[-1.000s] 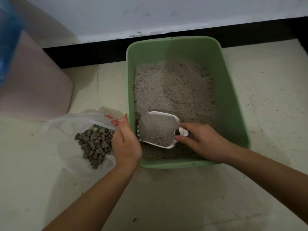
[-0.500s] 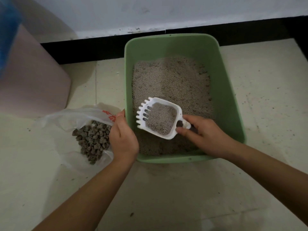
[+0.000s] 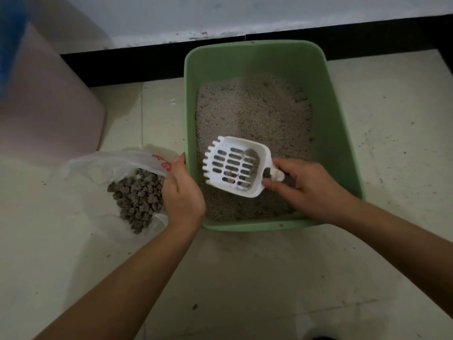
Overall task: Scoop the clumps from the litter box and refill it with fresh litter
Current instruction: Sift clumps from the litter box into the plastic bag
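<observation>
**Operator:** Head view. State the failure risks from this position.

**Technician:** The white slotted plastic scoop [image 3: 235,165] hangs over the grey granular litter [image 3: 252,111] at the near-left of the green rectangular plastic litter box [image 3: 337,133]. A small residue lies at its handle end. Whether that is a clump or loose grains cannot be told.
- Risk one: any transfer to the translucent plastic bag with red print [image 3: 110,163] must cross the box's left wall. A tilted scoop would shed residue through its slots onto the pale tiled floor [image 3: 245,278].
- Risk two: the bag lies on the floor with dark grey clumps [image 3: 139,200] heaped near its mouth. A slackened mouth edge would let them roll out.
- Risk three: the scoop is held by a short handle only, so a knock on the box rim could twist it.

**Operator:** Report the grip on each side.

**Technician:** The right hand [image 3: 311,190] has a narrow grip, with thumb and fingertips pinching the scoop's handle stub. It touches nothing else. The left hand [image 3: 182,192] has its fingers curled over the bag's mouth edge, holding it raised just beside the box's left wall. The thumb tip is at the rim, but contact cannot be confirmed.

**Operator:** Task status?

**Technician:** Judged as the sifting stage. Clumps are bagged. No fresh-litter supply is identifiable, so refilling is not yet begun.
</observation>
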{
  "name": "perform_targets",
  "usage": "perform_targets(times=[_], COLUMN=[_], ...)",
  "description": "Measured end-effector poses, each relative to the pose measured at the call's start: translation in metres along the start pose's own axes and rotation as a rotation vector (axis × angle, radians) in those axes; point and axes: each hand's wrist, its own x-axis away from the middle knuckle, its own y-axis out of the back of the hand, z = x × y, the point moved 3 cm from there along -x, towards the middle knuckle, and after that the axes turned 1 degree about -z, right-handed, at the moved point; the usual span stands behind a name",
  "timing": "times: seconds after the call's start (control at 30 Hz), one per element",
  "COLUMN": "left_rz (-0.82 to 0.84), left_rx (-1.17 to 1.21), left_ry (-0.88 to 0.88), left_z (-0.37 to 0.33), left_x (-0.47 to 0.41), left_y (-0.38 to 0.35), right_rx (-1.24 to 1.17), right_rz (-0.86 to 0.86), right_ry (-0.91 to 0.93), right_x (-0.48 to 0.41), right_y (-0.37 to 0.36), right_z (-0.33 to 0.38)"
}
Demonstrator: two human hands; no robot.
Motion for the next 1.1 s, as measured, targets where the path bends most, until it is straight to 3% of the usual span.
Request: perform_targets(times=[0.07,0.23,0.93,1.03,1.1], left_rz=[-0.002,0.008,0.064,0.067,-0.039], left_rx=[-0.010,-0.009,-0.114,-0.136,-0.169], left_ry=[-0.006,-0.028,-0.017,-0.093,-0.221], left_z=[-0.001,-0.001,0.003,-0.003,-0.012], left_x=[0.000,0.000,-0.004,-0.006,-0.010], left_y=[0.000,0.000,0.002,0.019,0.043], right_rx=[-0.016,0.061,0.088,0.080,0.049], right_rz=[-0.030,0.109,0.077,0.050,0.002], right_ry=[-0.008,0.047,-0.035,-0.055,-0.057], right_x=[0.000,0.001,0.005,0.005,0.003], right_y=[0.001,-0.014,-0.001,0.008,0.015], right_z=[0.001,0.008,0.026,0.039,0.055])
